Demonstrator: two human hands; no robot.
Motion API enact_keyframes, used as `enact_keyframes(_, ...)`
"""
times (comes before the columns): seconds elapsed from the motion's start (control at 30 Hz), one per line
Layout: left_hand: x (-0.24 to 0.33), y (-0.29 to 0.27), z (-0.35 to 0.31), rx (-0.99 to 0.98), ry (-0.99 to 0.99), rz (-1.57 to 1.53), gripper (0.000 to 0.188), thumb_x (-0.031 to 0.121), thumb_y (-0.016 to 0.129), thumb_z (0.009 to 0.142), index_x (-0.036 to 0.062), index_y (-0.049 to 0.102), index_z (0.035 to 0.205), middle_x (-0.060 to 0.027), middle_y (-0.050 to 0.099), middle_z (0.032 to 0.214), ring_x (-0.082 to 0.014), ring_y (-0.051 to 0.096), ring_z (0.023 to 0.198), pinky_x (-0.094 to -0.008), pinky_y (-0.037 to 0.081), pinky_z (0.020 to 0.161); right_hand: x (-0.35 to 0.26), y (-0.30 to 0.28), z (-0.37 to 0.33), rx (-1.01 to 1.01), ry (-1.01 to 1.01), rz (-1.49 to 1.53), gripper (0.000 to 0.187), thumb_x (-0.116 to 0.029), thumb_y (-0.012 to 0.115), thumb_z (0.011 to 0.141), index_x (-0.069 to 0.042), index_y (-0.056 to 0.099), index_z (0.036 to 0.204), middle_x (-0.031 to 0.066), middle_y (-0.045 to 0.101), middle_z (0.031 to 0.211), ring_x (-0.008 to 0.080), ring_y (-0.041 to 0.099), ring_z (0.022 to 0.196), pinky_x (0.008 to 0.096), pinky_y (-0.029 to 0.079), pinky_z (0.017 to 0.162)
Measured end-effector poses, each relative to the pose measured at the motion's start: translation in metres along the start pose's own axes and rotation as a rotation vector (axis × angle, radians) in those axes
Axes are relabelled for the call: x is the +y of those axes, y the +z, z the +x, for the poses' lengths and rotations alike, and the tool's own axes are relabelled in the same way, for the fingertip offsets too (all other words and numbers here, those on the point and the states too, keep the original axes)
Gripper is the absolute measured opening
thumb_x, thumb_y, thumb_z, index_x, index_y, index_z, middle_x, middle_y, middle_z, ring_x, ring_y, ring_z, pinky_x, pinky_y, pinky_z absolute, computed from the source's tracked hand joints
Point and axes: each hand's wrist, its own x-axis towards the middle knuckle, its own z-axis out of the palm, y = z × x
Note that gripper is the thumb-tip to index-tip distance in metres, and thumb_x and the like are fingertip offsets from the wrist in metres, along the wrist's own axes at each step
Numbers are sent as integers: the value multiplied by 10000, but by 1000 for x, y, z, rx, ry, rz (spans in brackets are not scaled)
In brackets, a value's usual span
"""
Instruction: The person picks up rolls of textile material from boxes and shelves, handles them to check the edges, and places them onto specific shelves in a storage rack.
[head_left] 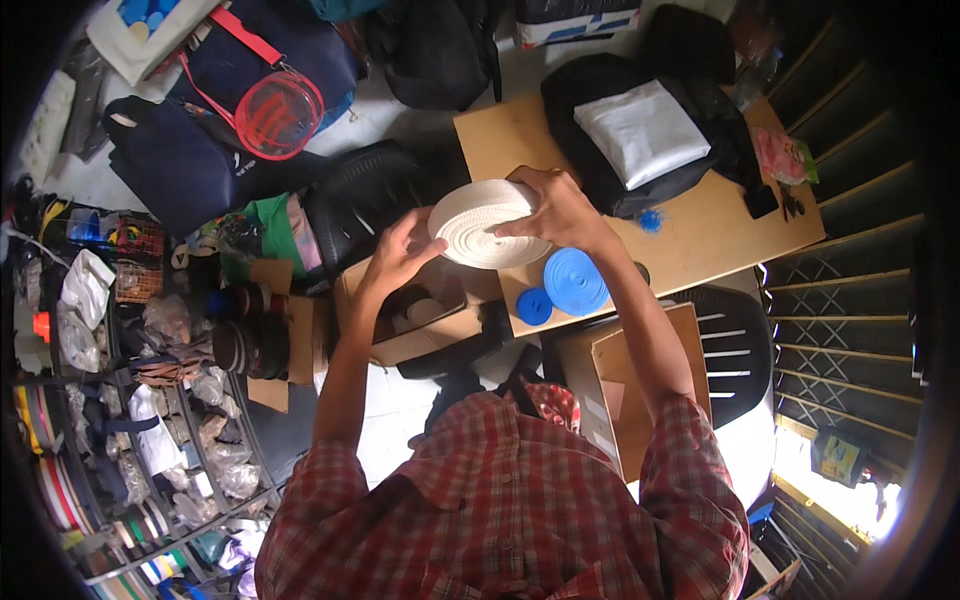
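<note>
Between my two hands is a large coiled roll of white webbing, held up above the near left part of the wooden table. My left hand grips its left rim, thumb at the lower edge. My right hand clasps the right side, with the thumb across the coiled face near the middle. Just below my right wrist, a larger blue roll and a smaller blue roll lie on the table, side by side.
The wooden table carries a black bag under a silvery-white package. An open cardboard box with pale rolls stands on a chair at left; another box sits near my right arm. Shelves of wrapped goods line the left.
</note>
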Motion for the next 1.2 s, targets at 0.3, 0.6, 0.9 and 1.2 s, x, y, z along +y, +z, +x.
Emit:
enact_keyframes(0.3, 99, -18, -10, 225, 417, 614, 214, 143, 572, 915, -12, 557, 1062, -166, 539, 907, -348, 562, 807, -375, 445, 709, -42, -52, -28, 227, -105, -206, 610, -322, 878, 509, -34, 662, 1002, 163, 648, 878, 320, 508, 877, 394, 446, 837)
enact_keyframes(0.6, 108, -3, -24, 298, 570, 847, 137, 108, 590, 877, 14, 611, 975, -160, 602, 849, -370, 579, 792, -434, 446, 688, -53, -74, -72, 371, -80, -221, 593, -295, 894, 489, -29, 671, 970, 149, 668, 859, 297, 559, 843, 373, 473, 807)
enact_keyframes(0.9, 99, 30, -29, -90, 337, 593, 486, 288, 628, 857, -7, 548, 1234, -174, 551, 1230, -362, 493, 1161, -426, 377, 994, -75, -75, -86, 214, -136, -92, 537, -284, 867, 553, -21, 641, 962, 179, 662, 841, 362, 641, 819, 403, 502, 730)
enact_keyframes(1.2, 147, 78, -29, 368, 547, 222, 394, 276, 623, 905, -21, 552, 1154, -192, 644, 1000, -253, 653, 879, -332, 499, 757, -126, -54, -66, 216, -320, -27, 522, -285, 849, 611, 0, 633, 992, 195, 675, 847, 332, 678, 796, 367, 527, 698)
